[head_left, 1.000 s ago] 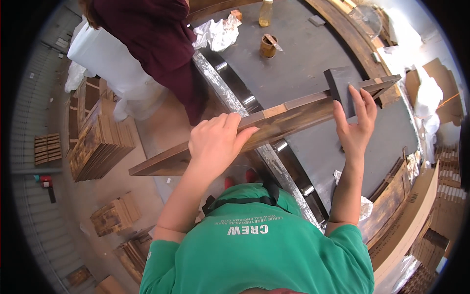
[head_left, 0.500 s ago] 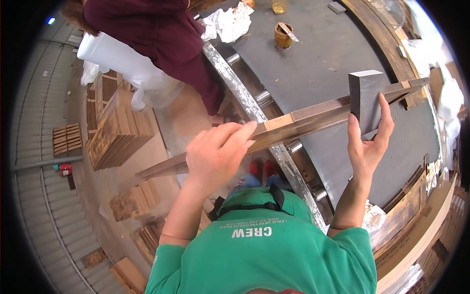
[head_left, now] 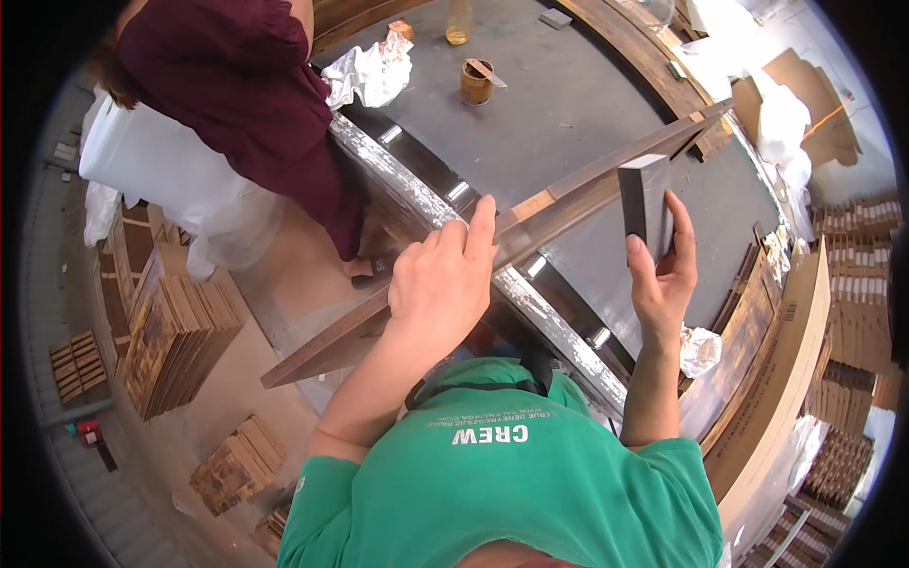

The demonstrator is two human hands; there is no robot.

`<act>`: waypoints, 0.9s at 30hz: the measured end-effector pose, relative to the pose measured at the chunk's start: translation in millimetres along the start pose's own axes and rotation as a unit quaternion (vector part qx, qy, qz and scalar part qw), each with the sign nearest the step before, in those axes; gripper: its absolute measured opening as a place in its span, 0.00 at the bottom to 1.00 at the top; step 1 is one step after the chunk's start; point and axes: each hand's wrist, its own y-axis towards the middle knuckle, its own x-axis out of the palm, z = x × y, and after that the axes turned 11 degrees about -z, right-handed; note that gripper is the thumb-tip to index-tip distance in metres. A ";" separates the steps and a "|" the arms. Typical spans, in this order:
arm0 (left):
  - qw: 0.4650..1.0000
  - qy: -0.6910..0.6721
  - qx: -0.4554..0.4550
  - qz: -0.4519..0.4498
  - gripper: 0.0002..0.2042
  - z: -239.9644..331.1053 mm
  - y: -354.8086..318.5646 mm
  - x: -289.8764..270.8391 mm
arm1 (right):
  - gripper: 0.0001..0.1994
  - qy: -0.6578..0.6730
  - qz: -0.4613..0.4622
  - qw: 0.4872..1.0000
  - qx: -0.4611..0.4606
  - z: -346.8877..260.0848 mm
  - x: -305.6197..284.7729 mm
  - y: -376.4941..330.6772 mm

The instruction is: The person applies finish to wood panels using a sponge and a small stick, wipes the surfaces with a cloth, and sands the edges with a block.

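Observation:
A long brown wooden board stands tilted on its edge, running slantwise from the lower left across the bench's worn rail to the far right. On its upper edge is a paler bare patch. My left hand is closed on the board left of that patch, with its index finger stretched up. My right hand pinches a dark grey flat-sided block with a whitish end between thumb and fingers. The block is held upright on my side of the board, apart from its upper edge.
A dark bench top bears a brown pot with a flat stick across it, a jar of yellowish liquid and crumpled white cloth. A person in maroon stands at left. Stacked wooden panels are on the floor.
My right hand has brought the block away from the board's upper edge, toward me. The board lies at a steeper slant in the view, which has itself turned. My left hand still holds the board.

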 end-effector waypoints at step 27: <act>0.991 -0.081 0.006 0.105 0.11 10.7 -1.0 2.3 | 0.19 -0.302 -0.090 0.927 -0.205 -62.7 45.4 8.3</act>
